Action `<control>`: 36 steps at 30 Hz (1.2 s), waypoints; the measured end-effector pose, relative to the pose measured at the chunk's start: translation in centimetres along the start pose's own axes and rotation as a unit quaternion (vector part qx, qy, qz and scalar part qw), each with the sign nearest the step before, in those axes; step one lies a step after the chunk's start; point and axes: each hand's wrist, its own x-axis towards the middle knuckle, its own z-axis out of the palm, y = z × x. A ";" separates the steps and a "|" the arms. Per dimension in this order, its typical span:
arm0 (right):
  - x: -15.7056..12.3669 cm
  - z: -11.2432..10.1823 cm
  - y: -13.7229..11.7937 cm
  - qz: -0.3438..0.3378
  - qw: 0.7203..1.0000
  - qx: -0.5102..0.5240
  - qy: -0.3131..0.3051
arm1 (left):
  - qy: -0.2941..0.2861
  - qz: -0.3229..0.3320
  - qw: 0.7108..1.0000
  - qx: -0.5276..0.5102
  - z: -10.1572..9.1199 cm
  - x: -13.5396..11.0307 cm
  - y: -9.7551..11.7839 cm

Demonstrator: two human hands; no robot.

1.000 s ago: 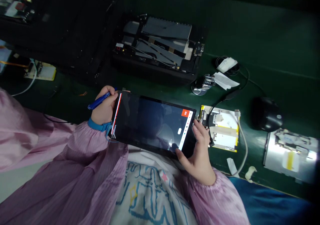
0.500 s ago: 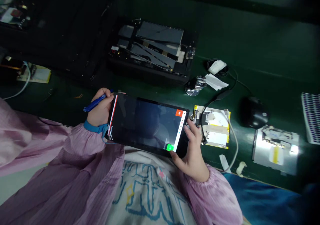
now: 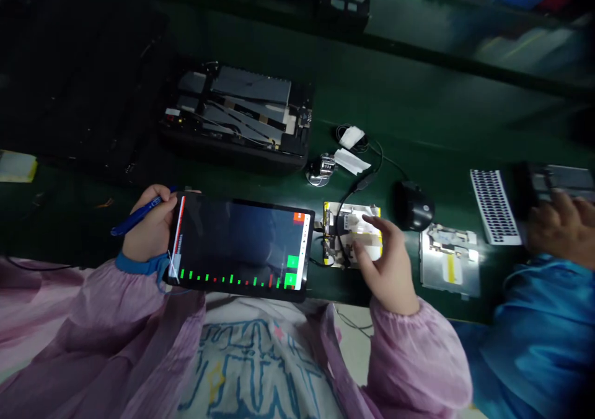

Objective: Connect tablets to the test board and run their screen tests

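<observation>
My left hand [image 3: 151,230] grips the left edge of a black tablet [image 3: 242,245] and also pinches a blue pen [image 3: 134,216] between its fingers. The tablet's screen is lit, with a row of green and red bars along its bottom and green squares at the right. My right hand [image 3: 388,264] is off the tablet, fingers spread over a yellow-edged circuit board [image 3: 346,233] with a black cable plugged into it, just right of the tablet.
An opened tablet chassis [image 3: 237,112] lies behind on the green bench [image 3: 418,127]. A round metal counter [image 3: 320,170], a black mouse [image 3: 413,205] and a shiny metal plate [image 3: 449,261] sit nearby. At right, another person's hand [image 3: 555,227] in a blue sleeve rests by a keyboard [image 3: 495,207].
My right hand has let go of the tablet's right edge and moved right over the circuit board. The screen now shows green and red bars. The view shifted right, revealing a co-worker.
</observation>
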 end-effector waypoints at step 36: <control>2.4 1.2 1.1 -0.095 0.990 -0.082 -0.059 | -0.038 -0.004 0.999 -0.027 -2.0 0.1 -0.9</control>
